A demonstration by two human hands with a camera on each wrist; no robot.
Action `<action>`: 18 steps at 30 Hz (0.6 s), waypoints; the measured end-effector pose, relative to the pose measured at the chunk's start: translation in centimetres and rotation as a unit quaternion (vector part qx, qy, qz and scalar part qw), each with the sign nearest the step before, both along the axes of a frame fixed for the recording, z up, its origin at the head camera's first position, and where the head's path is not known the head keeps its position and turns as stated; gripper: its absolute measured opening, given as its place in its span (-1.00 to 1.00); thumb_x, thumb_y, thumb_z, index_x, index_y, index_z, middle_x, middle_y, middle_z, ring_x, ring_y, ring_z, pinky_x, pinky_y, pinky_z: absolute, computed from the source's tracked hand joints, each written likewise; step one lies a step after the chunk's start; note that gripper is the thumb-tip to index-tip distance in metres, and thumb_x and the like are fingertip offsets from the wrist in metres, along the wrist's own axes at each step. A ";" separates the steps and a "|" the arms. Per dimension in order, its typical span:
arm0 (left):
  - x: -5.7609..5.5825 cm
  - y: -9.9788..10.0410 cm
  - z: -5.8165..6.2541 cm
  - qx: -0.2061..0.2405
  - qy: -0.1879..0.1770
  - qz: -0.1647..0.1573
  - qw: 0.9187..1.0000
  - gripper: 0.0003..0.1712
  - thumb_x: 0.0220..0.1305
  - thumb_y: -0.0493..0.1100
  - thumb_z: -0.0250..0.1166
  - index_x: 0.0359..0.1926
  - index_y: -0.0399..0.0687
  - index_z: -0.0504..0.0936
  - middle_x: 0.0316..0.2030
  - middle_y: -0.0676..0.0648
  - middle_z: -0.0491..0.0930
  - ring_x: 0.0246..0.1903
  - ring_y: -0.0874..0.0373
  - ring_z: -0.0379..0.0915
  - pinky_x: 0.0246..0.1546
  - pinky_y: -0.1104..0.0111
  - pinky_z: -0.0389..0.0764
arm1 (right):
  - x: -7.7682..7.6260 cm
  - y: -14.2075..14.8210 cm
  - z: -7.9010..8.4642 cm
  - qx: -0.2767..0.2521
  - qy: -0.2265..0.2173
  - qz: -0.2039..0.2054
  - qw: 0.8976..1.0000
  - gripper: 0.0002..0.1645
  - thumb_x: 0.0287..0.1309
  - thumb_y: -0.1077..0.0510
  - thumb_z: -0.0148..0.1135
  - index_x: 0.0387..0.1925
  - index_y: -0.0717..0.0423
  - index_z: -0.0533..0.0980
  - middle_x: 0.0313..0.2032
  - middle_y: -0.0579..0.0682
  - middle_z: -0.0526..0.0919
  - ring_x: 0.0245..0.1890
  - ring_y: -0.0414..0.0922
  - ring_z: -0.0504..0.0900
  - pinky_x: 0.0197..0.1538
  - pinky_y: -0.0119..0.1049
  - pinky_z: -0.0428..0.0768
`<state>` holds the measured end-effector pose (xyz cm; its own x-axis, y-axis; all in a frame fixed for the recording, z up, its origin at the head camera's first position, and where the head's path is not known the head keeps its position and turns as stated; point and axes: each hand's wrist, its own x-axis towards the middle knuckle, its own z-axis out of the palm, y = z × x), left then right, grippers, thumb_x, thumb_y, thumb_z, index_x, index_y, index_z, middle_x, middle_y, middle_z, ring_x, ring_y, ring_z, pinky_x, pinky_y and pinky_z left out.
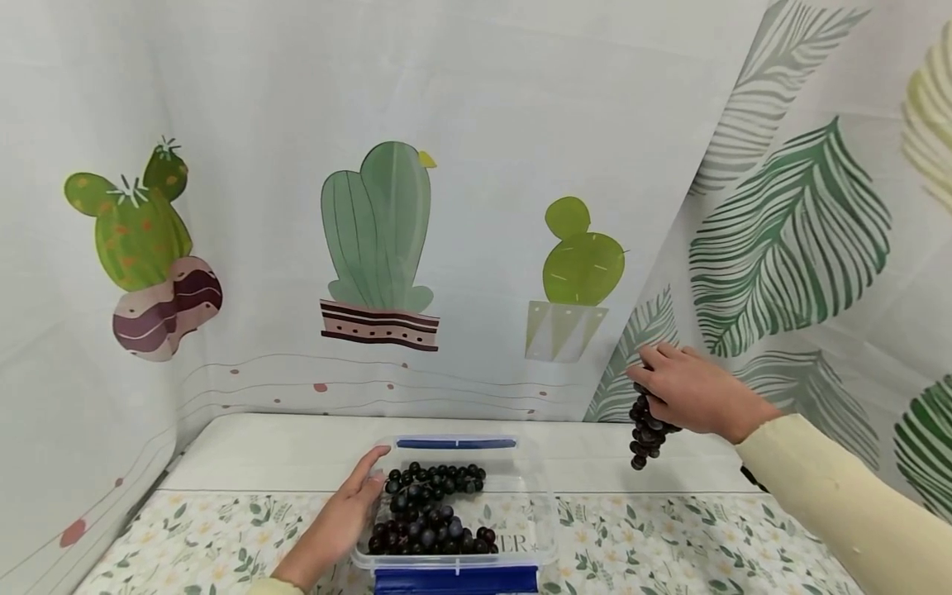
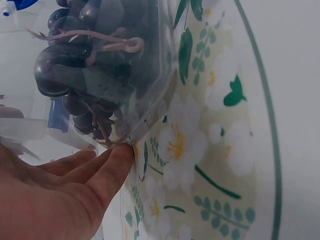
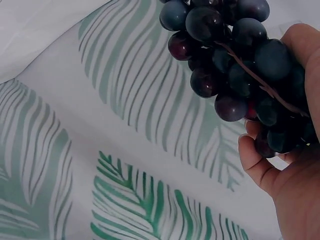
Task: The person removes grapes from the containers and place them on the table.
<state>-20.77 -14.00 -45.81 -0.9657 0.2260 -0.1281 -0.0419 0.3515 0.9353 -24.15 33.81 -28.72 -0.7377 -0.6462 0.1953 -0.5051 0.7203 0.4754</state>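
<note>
My right hand [image 1: 692, 388] holds a bunch of dark grapes [image 1: 647, 431] up in the air, right of the box. The bunch hangs down below the fingers; in the right wrist view its brown stem [image 3: 260, 82] runs among the grapes, with thumb and fingers round one end. On the table stands a clear plastic box [image 1: 549, 504] without a lid over it. More dark grapes [image 1: 427, 529] lie inside, mostly toward its left and front. My left hand [image 1: 338, 516] rests against the box's left side, its fingers fairly straight and the fingertips low at the wall in the left wrist view.
Blue clip flaps [image 1: 455, 580] stick out at the front and back of the box. A floral cloth [image 1: 617, 537] covers the nearer part of the table, with a plain white strip [image 1: 297, 446] behind it. Printed curtains [image 1: 476, 248] with cacti and leaves hang close behind and at the sides.
</note>
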 end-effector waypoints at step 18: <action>0.0 0.0 -0.1 -0.005 -0.003 0.004 1.000 -0.34 0.70 0.15 -0.13 0.67 0.22 0.02 0.68 -0.26 -0.15 0.60 -0.40 -0.06 0.47 -0.41 0.17 | -0.6 2.6 -0.9 -0.011 -0.011 -0.024 1.000 -0.77 0.11 0.22 0.47 -0.19 -0.01 0.62 -0.28 -0.02 0.51 -0.32 -0.03 0.51 -0.31 -0.04 0.54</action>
